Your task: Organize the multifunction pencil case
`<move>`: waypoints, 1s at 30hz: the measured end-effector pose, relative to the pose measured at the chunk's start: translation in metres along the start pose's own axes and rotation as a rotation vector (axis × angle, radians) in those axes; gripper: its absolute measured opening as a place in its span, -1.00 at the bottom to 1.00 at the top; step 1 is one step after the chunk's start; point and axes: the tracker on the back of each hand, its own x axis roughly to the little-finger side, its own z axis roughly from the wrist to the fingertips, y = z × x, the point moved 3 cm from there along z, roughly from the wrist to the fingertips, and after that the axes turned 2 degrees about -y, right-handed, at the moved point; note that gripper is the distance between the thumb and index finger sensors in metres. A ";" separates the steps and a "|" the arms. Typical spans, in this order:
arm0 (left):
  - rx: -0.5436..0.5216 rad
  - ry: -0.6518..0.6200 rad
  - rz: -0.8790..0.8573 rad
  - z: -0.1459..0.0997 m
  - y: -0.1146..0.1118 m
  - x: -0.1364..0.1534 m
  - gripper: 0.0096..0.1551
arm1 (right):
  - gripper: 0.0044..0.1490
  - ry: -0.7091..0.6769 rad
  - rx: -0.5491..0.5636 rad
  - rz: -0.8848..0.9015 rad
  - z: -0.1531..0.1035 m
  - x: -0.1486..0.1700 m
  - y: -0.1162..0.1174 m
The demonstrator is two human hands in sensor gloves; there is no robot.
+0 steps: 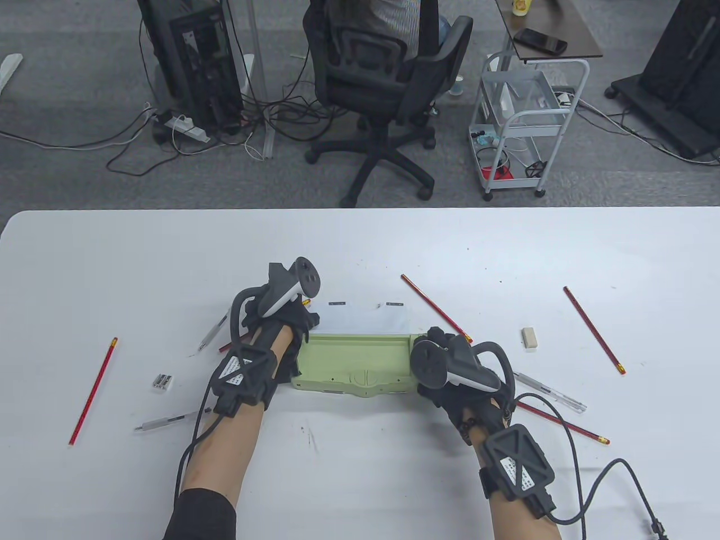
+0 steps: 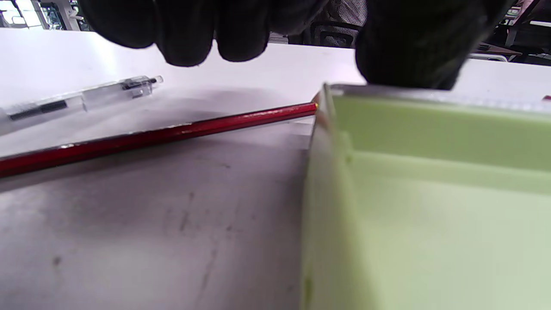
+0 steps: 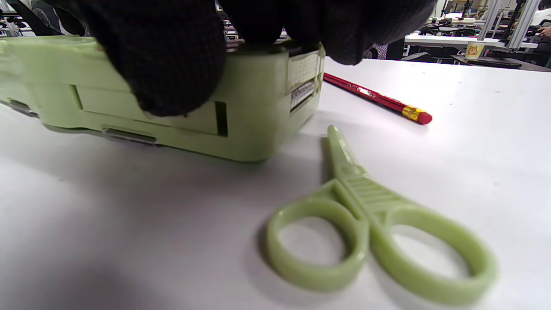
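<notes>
The light green pencil case [image 1: 354, 360] lies open in the middle of the table, its pale lid [image 1: 365, 318] folded back behind it. My left hand [image 1: 292, 332] is at its left end: in the left wrist view the thumb [image 2: 409, 64] rests on the case's far rim [image 2: 430, 129] and the fingers [image 2: 185, 43] hang outside the end wall. My right hand [image 1: 439, 349] grips the right end: the thumb [image 3: 172, 77] presses the front wall [image 3: 258, 120], with the other fingers on top. Green scissors [image 3: 366, 224] lie on the table beside that end.
Red pencils lie at the far left [image 1: 93, 391], behind the case [image 1: 436, 308], at the right [image 1: 594, 330] and by my right wrist [image 1: 562, 422]. One [image 2: 159, 135] touches the case's left corner. There are clear pens [image 1: 548, 392] [image 1: 171, 421], a white eraser [image 1: 529, 338] and a small sharpener [image 1: 162, 382].
</notes>
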 end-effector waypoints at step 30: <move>-0.057 -0.302 -0.140 -0.090 -0.026 0.039 0.08 | 0.06 -0.001 -0.004 0.002 0.000 0.001 -0.001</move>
